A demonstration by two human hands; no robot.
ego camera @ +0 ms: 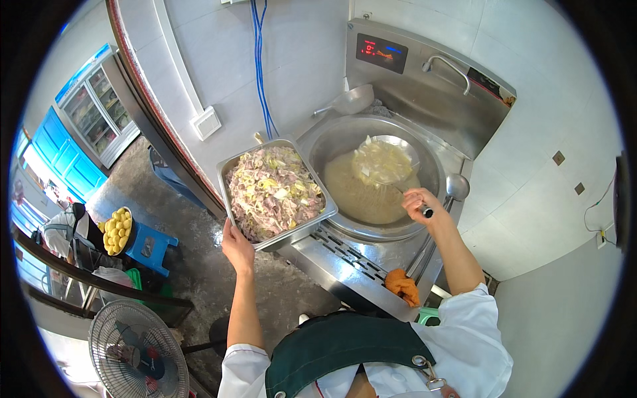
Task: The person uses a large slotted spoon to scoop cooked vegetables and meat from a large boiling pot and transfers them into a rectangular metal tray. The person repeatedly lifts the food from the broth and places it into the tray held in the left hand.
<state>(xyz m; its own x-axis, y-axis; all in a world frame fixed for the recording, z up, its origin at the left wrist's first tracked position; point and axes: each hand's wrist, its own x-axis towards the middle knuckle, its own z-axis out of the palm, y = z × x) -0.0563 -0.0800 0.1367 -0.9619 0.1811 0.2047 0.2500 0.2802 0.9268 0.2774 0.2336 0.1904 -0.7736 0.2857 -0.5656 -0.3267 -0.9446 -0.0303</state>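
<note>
My left hand (238, 248) grips the near left corner of a deep rectangular steel pan (326, 217). Thin slices of pale pinkish meat mixed with yellow-green cabbage (273, 191) heap up inside it. The pan's right side overlaps the rim of a large round wok (433, 166), which holds cloudy tan broth (343, 199). In my right hand (420, 205) is the handle of a wire-mesh skimmer (415, 159). Its bowl is over the broth, loaded with pale yellow cabbage pieces (380, 161); how deep the underside sits cannot be told.
A steel scoop (353, 99) lies behind the wok, below a faucet (450, 64) and a lit control panel (382, 53). A ladle (457, 187) and an orange cloth (402, 287) rest at the right. Leftward are a fan (139, 348), a blue stool (152, 246) and a bowl of peeled potatoes (118, 231).
</note>
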